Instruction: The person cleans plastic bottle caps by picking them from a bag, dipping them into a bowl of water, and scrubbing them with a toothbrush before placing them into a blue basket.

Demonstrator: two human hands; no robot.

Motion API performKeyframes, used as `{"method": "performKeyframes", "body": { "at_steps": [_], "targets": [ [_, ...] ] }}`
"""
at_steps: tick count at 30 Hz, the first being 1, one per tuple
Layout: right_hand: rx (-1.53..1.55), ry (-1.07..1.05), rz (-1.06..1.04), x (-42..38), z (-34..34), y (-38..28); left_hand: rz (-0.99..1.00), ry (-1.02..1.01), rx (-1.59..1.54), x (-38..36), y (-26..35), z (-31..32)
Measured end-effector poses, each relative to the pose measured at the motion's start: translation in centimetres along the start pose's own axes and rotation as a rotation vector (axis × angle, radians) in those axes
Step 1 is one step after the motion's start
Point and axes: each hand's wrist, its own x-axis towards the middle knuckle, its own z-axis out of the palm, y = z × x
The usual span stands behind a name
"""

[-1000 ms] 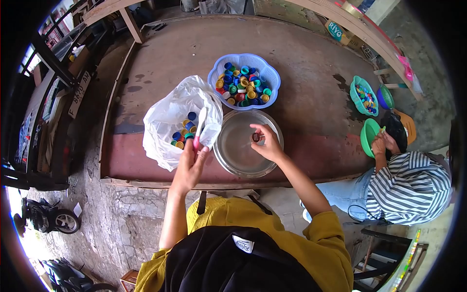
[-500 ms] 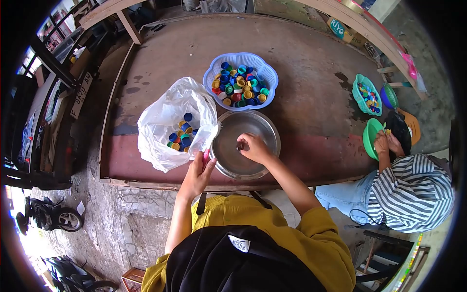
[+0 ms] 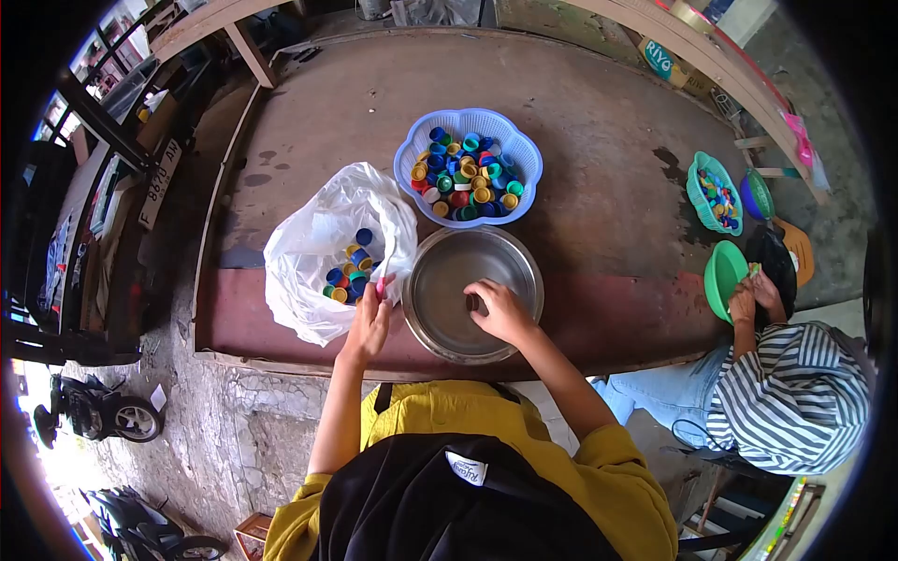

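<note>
L hand gripped pink-handled brush by plastic bag; R hand pinched dark bottle cap within metal basin's rim; slack pinch could've dropped cap, brush prob. could've snagged bag

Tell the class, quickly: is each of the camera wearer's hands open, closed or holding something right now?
Left hand: closed, holding a slim pink-and-white tool.
Right hand: fingers pinching a small dark item.

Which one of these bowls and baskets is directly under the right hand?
The round silver basin; the others are brightly coloured and farther from the right hand.
</note>
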Motion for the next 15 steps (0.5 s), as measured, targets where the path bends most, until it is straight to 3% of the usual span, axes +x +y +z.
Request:
{"method": "performKeyframes", "body": {
  "at_steps": [5, 10, 13, 15],
  "targets": [
    [0.006, -0.011, 0.031, -0.1, -0.7, -0.2, -0.187, -0.149, -0.337, 4.0, -3.0, 1.2],
    [0.046, 0.001, 0.032, -0.1, -1.4, -1.1, -0.255, -0.204, -0.326, 3.8, -1.2, 0.6],
    [0.034, 0.029, 0.02, -0.2, -1.6, -1.2, 0.048, -0.056, -0.045, 2.5, 0.6, -0.2],
    [0.014, 0.032, 0.036, -0.1, -2.2, -1.6, 0.079, -0.028, -0.029, 1.0, 2.5, -0.7]
  ]
}}
